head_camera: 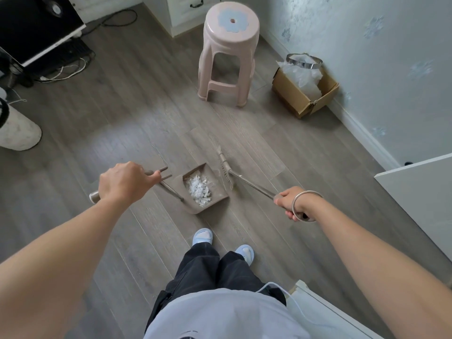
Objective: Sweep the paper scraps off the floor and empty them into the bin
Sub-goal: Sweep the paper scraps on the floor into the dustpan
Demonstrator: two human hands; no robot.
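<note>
- right hand [292, 204] fingers wrapped around broom [226, 176] handle; left hand [123, 183] gripping dustpan [203, 189] handle.
- paper scraps [199, 189] heaped in dustpan on floor [122, 94].
- stool [228, 52] beside lined cardboard bin [305, 86] at wall.

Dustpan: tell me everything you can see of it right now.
The dustpan is a taupe, plastic-looking scoop with a long metal handle rising up and to the left into the left hand, which grips it near the top. It sits on the wood floor, mouth toward the broom head beside its right edge. A pile of white paper scraps lies inside it. Whether the broom touches it is unclear.
</note>
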